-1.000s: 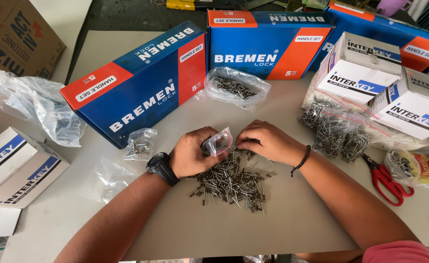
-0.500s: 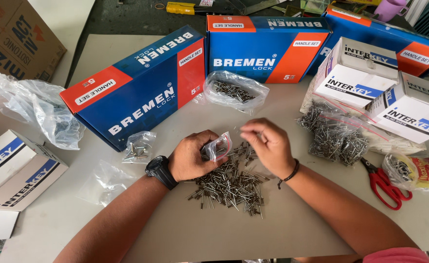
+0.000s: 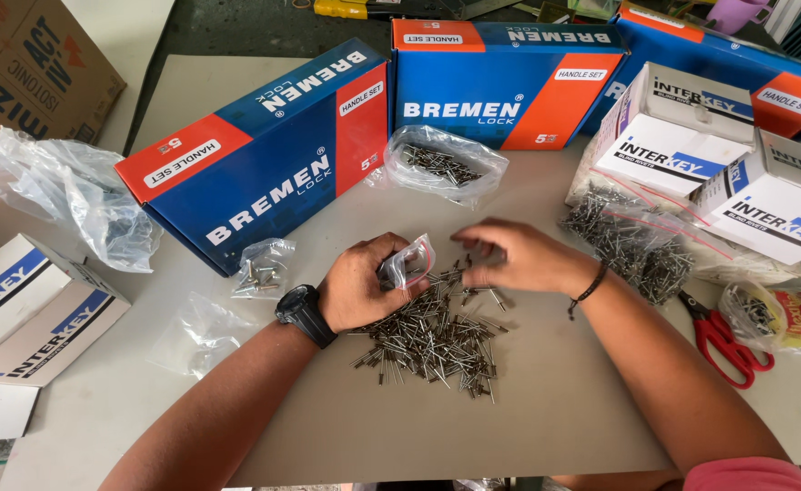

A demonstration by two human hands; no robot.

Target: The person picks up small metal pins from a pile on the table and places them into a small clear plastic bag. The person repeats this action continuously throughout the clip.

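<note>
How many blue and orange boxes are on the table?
3: one blue and orange box lies angled at left, one stands at back centre, one runs back right, partly hidden behind white boxes.

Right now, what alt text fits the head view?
A left hand holds a small clear bag over a pile of rivets on a grey table, while the right hand hovers beside it. Blue and orange boxes stand behind.

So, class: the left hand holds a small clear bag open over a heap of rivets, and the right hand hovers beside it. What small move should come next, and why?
Probably the right hand should dip to the rivet pile and pinch up a few. It hovers just above the heap with nothing visible in its fingers, while the left hand holds the small bag with its mouth turned toward it.
</note>
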